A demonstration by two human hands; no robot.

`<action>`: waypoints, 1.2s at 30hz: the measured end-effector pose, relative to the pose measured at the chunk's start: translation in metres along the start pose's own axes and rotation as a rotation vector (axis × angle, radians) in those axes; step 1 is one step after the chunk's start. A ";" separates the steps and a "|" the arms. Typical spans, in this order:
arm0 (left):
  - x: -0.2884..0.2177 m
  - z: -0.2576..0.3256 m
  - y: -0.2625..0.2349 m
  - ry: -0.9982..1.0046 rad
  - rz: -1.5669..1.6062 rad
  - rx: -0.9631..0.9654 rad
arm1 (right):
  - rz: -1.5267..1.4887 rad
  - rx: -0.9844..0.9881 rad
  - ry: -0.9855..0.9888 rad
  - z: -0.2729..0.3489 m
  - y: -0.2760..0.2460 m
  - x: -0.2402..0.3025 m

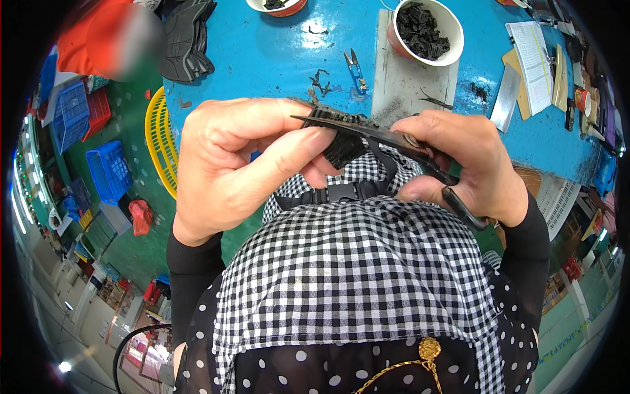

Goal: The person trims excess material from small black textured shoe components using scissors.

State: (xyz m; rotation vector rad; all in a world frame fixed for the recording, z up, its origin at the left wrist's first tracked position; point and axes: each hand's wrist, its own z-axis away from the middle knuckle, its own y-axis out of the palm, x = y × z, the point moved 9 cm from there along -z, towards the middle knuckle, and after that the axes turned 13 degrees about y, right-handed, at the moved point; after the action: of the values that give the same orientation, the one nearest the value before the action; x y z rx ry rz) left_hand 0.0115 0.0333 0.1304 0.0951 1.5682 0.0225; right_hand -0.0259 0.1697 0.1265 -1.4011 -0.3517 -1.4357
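Between the thumb and fingers of my left hand (pixel 220 164) is a small bunch of black ribbed pieces (pixel 342 151), pinched at its left side. My right hand (pixel 469 141) is wrapped round the black handles of a pair of scissors (pixel 394 139). The dark blades point left and lie across the top of the bunch, close to my left thumb. Whether they are parted or closed there is hard to make out. Both hands are raised above my checked apron (pixel 348 262), at the near edge of the blue table (pixel 262 49).
A bowl (pixel 455 39) of small black pieces stands on a grey board (pixel 387 88). Blue thread snips (pixel 357 75) and black scraps lie nearby. Stacked dark shaped pieces (pixel 186 46) sit at the table's left; papers (pixel 528 65) and a metal strip (pixel 505 98) at right. A yellow basket (pixel 157 141) stands below left.
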 end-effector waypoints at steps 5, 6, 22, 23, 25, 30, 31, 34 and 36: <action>0.007 0.001 0.000 -0.064 0.094 0.014 | 0.019 -0.013 -0.025 0.001 0.005 -0.001; 0.009 0.002 0.000 -0.082 0.131 0.013 | 0.021 -0.026 -0.026 0.002 0.005 -0.001; 0.000 -0.006 -0.007 0.063 -0.158 0.017 | 0.035 -0.038 0.001 -0.003 0.001 0.001; -0.001 -0.006 -0.006 0.072 -0.175 0.026 | 0.034 -0.038 0.000 -0.002 0.001 0.001; -0.002 -0.007 -0.006 0.080 -0.190 0.036 | -0.005 0.019 0.070 -0.002 0.004 -0.005; 0.002 -0.007 -0.004 0.012 0.032 0.042 | -0.014 -0.026 -0.018 0.000 0.006 -0.001; 0.003 -0.007 -0.004 0.012 0.033 0.043 | -0.043 -0.041 -0.042 0.000 0.005 0.001; 0.005 -0.006 -0.004 -0.005 0.128 0.039 | -0.033 -0.062 -0.090 0.002 0.006 0.002; 0.007 -0.005 -0.001 -0.037 0.149 0.096 | -0.037 -0.055 -0.097 0.003 0.008 0.003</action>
State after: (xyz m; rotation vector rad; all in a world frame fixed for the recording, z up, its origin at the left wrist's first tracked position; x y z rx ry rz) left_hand 0.0068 0.0331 0.1235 0.2860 1.5226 0.0623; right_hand -0.0173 0.1673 0.1266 -1.5193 -0.4042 -1.4198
